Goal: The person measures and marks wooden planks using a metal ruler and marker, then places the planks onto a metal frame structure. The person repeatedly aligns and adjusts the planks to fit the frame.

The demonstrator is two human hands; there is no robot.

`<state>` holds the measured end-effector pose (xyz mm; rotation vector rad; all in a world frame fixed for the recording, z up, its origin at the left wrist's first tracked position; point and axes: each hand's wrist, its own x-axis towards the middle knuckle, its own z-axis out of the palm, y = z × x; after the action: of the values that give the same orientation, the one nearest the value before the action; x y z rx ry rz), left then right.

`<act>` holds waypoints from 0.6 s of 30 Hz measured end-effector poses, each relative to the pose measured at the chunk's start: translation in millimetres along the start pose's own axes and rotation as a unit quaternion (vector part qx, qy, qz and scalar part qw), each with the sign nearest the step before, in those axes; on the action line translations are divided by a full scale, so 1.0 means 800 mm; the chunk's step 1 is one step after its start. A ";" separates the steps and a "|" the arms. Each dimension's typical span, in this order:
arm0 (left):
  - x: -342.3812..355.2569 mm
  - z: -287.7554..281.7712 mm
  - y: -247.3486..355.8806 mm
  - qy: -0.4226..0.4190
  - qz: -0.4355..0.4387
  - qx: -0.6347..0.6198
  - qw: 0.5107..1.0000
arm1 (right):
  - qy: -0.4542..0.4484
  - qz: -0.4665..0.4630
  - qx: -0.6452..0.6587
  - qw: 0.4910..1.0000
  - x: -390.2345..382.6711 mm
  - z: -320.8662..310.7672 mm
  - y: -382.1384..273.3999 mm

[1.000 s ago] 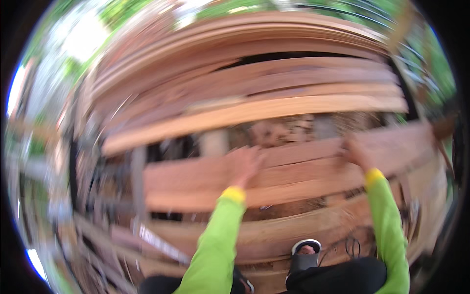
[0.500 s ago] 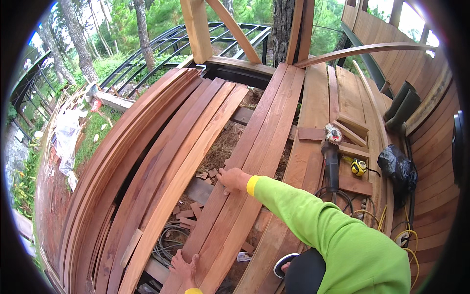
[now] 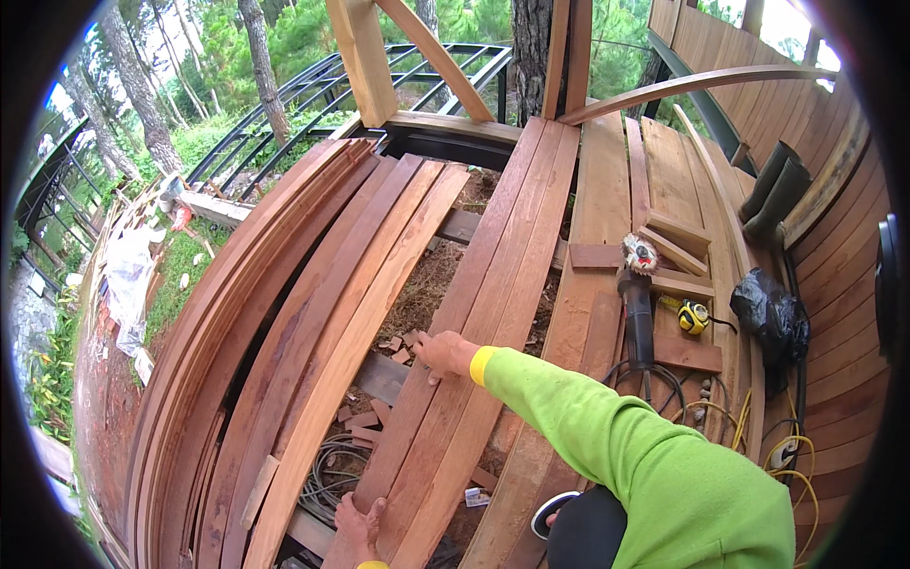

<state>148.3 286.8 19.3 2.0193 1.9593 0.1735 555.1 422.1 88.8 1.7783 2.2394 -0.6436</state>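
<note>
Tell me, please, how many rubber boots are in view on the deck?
2: a pair of dark rubber boots at the upper right, by the curved wooden wall, one boot beside the other boot. Others may be hidden outside the picture.

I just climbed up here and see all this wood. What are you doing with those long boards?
A person in a bright green sleeve is handling a long reddish wooden board on an unfinished deck. The right hand presses on the board partway along, and the left hand grips its near end. Open gaps beside it show dirt and wood scraps. An angle grinder and a yellow tape measure lie on the finished planks to the right.
</note>
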 end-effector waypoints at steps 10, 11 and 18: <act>-0.004 0.003 0.001 0.049 0.006 -0.048 0.998 | 0.043 -0.011 0.017 0.999 -0.002 0.006 0.002; -0.004 0.006 -0.003 0.051 0.003 -0.049 0.998 | 0.045 -0.012 0.018 0.999 -0.002 0.006 0.002; -0.003 0.001 0.003 0.033 -0.044 -0.094 0.994 | 0.069 -0.016 0.028 0.997 -0.003 0.011 0.005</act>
<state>151.1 284.3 19.5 1.8271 1.9858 0.3938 558.4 416.4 81.1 1.8702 2.3660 -0.6141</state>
